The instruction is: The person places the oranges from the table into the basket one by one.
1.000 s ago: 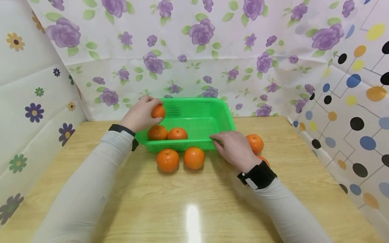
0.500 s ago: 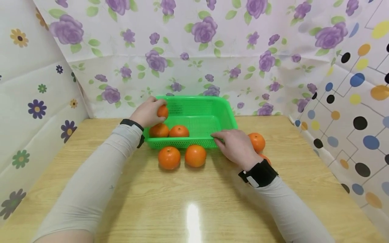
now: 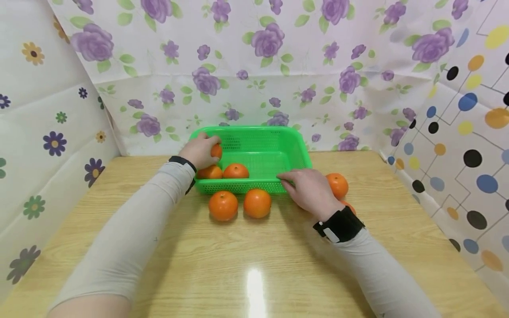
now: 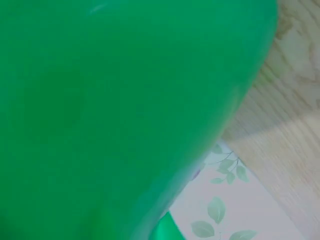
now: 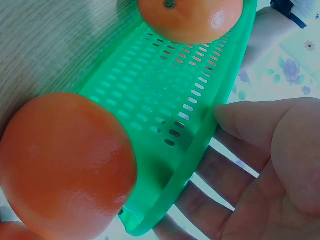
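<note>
A green plastic basket [image 3: 262, 160] with perforated walls stands at the back of the table. My left hand [image 3: 200, 151] reaches over its left end and holds an orange [image 3: 216, 151], partly hidden by the fingers, above two other oranges [image 3: 236, 171] lying along the front inside. In the left wrist view, the basket's green wall [image 4: 120, 110] fills most of the picture and hides the hand. My right hand [image 3: 310, 191] pinches the basket's front rim near the right corner; in the right wrist view the thumb [image 5: 250, 117] presses the outside, the fingers reaching over the rim.
Two oranges [image 3: 223, 206] sit on the table [image 3: 207, 269] just in front of the basket. Right of my right hand are two more, one orange [image 3: 337, 185] whole in view, the other partly hidden by the wrist. A flowered cloth [image 3: 254, 57] hangs behind.
My left hand has moved right and slightly down with the orange, further inside the basket. My right hand keeps its hold on the rim. The whole view has shifted slightly.
</note>
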Motion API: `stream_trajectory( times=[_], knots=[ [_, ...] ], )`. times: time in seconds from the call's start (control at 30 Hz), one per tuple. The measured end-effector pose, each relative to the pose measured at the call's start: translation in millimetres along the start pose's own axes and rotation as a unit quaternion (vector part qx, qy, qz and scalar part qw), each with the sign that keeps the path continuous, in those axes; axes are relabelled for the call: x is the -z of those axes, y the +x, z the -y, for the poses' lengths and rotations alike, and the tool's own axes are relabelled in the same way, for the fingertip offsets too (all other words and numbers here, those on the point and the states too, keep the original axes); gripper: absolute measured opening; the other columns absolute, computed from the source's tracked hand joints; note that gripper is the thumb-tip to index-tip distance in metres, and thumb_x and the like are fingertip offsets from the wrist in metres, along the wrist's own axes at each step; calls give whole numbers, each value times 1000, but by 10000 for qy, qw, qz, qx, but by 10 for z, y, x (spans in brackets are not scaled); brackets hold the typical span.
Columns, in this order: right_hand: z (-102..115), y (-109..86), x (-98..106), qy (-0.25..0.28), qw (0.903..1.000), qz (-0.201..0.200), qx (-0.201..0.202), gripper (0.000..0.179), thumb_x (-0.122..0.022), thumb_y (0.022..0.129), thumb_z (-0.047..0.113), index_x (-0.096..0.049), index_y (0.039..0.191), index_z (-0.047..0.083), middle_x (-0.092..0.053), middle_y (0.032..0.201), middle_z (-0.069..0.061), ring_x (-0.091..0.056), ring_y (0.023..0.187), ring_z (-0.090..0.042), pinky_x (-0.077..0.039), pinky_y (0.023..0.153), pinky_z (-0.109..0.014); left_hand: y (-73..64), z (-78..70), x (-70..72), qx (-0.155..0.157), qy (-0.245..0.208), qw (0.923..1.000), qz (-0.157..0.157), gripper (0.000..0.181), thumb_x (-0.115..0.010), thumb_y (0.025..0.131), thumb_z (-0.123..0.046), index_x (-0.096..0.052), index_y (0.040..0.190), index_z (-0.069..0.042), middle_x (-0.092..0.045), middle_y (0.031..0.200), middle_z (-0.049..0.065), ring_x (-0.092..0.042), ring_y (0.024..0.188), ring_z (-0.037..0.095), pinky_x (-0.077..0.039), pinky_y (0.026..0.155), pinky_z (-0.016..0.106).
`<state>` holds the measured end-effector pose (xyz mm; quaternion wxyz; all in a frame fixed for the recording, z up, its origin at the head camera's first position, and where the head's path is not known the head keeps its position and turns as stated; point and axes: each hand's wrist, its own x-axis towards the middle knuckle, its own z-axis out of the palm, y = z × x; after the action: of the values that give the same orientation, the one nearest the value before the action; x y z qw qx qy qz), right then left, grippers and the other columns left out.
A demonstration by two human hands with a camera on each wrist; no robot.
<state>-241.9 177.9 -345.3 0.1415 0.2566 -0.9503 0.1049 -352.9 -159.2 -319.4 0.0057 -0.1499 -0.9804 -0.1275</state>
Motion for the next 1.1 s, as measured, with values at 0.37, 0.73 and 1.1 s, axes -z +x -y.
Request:
stream_trajectory(
  times=[0.37, 0.73, 1.1],
  knots=[
    [-12, -10, 11, 30, 10000, -73, 6, 26, -71, 110, 23, -82, 132, 15, -81, 124, -8, -77, 113, -33, -60, 99, -54, 11, -76, -43, 89, 242, 9996, 103, 57, -71, 104, -21, -55, 158, -10, -46, 152, 35, -63, 119, 53, -56, 100, 64],
    [-8, -11, 10, 7, 10000, -82, 7, 26, -71, 110, 23, -82, 131, 14, -81, 122, -8, -77, 112, -32, -60, 98, -54, 27, -98, -57, 204, 505, 9977, 410, 57, -68, 105, -25, -55, 159, -13, -48, 154, 32, -63, 120, 51, -55, 98, 63],
    [17, -9, 9, 78, 9999, -53, -96, 26, -72, 110, 23, -83, 132, 18, -81, 125, -6, -77, 114, -33, -60, 99, -53, -31, -98, -47, 196, 576, 9971, 458, 53, -63, 109, -24, -55, 160, -12, -48, 155, 32, -58, 131, 52, -52, 104, 65]
  ],
)
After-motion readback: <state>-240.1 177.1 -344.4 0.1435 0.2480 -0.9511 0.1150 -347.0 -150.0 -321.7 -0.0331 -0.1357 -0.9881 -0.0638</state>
